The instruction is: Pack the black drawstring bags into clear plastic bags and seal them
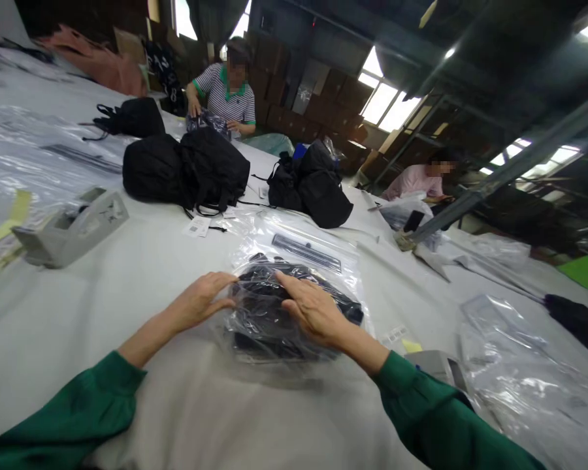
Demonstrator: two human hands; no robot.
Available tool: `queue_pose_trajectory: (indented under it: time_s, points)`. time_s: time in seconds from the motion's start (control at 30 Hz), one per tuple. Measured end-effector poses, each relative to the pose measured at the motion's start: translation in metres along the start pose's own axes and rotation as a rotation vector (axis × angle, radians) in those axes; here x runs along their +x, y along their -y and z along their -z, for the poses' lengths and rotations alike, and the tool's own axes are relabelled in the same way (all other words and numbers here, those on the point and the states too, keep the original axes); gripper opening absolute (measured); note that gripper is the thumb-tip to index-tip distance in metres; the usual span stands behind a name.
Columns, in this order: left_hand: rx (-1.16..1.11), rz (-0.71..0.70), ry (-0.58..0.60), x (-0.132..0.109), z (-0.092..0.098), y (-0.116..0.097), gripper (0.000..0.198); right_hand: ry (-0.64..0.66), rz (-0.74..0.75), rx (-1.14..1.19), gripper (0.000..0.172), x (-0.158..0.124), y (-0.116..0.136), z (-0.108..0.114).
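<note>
A clear plastic bag (269, 323) with a folded black cloth item (294, 339), seemingly a backpack, lies on the white-covered table in front of me. At the bag's left edge is my left hand (203, 301), thumb apart from its stretched fingers, fingertips touching the plastic. My right hand (316, 308) rests flat on top of the bag with its fingers extended. Neither hand grips anything. The bag's far end spreads out flat beyond the black item and carries a dark printed strip (308, 252).
Black backpacks (215, 170) and another black bag pair (318, 183) lie farther back. A grey tape dispenser (73, 228) stands left; a second dispenser (436, 365) is partly behind my right sleeve. Loose plastic bags (529, 372) cover the right. Two people work across the table, near a slanting metal post (509, 166).
</note>
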State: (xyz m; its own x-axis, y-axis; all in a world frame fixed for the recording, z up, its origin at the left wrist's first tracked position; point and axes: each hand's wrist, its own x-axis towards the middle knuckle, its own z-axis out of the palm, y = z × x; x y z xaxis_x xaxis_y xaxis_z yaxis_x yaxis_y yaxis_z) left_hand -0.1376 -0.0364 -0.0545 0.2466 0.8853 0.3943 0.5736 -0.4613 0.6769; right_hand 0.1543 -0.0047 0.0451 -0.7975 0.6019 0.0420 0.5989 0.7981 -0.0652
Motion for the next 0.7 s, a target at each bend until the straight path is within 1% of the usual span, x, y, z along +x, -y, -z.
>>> queue_pose_trajectory:
  time_s: [0.03, 0.07, 0.1, 0.13, 0.17, 0.2, 0.23, 0.27, 0.3, 0.33, 0.4, 0.47, 0.53, 0.57, 0.6, 0.63, 0.67, 0.7]
  points:
    - [-0.032, 0.126, -0.076, -0.014, 0.005, 0.01, 0.039, -0.012, -0.033, 0.036, 0.054, -0.005, -0.007, 0.005]
    - [-0.094, 0.285, -0.198, -0.032, 0.009, 0.015, 0.043, -0.036, -0.063, 0.05, 0.055, -0.012, -0.014, 0.011]
    - [-0.201, 0.456, -0.338, -0.051, 0.01, 0.015, 0.049, -0.063, -0.09, 0.038, 0.057, -0.021, -0.021, 0.016]
    - [-0.377, 0.612, -0.435, -0.072, 0.005, 0.009, 0.056, -0.085, -0.117, 0.008, 0.061, -0.031, -0.026, 0.02]
    - [-0.597, 0.741, -0.429, -0.091, -0.004, -0.002, 0.065, -0.097, -0.148, -0.029, 0.064, -0.042, -0.03, 0.02]
    - [-0.792, 0.867, -0.372, -0.108, -0.018, -0.018, 0.072, -0.1, -0.179, -0.062, 0.067, -0.051, -0.033, 0.018]
    - [-0.957, 0.989, -0.349, -0.121, -0.035, -0.037, 0.075, -0.108, -0.211, -0.087, 0.069, -0.059, -0.034, 0.014]
    - [-1.116, 1.1, -0.34, -0.129, -0.055, -0.057, 0.074, -0.121, -0.242, -0.103, 0.069, -0.065, -0.035, 0.007]
    - [-1.26, 1.178, -0.343, -0.131, -0.075, -0.077, 0.07, -0.142, -0.267, -0.108, 0.068, -0.068, -0.035, 0.0]
    - [-1.361, 1.205, -0.376, -0.127, -0.093, -0.093, 0.063, -0.167, -0.284, -0.104, 0.067, -0.069, -0.034, -0.006]
    - [-1.53, 1.188, -0.446, -0.107, -0.122, -0.115, 0.039, -0.215, -0.296, -0.069, 0.066, -0.068, -0.034, -0.015]
    - [-1.632, 1.139, -0.53, -0.08, -0.143, -0.122, 0.02, -0.246, -0.309, -0.017, 0.066, -0.066, -0.038, -0.017]
    - [-1.65, 1.142, -0.569, -0.056, -0.157, -0.12, 0.011, -0.276, -0.328, 0.046, 0.064, -0.068, -0.044, -0.016]
    - [-1.627, 1.144, -0.564, -0.046, -0.162, -0.117, 0.01, -0.292, -0.34, 0.084, 0.062, -0.07, -0.049, -0.015]
    - [-1.586, 1.122, -0.543, -0.039, -0.166, -0.114, 0.015, -0.312, -0.356, 0.126, 0.061, -0.075, -0.053, -0.014]
    - [-1.523, 1.069, -0.52, -0.034, -0.167, -0.112, 0.024, -0.337, -0.38, 0.173, 0.061, -0.08, -0.057, -0.013]
    - [-1.439, 0.974, -0.496, -0.029, -0.166, -0.111, 0.036, -0.366, -0.412, 0.228, 0.061, -0.087, -0.06, -0.013]
    - [-1.321, 0.841, -0.469, -0.026, -0.16, -0.112, 0.049, -0.403, -0.456, 0.292, 0.061, -0.094, -0.06, -0.012]
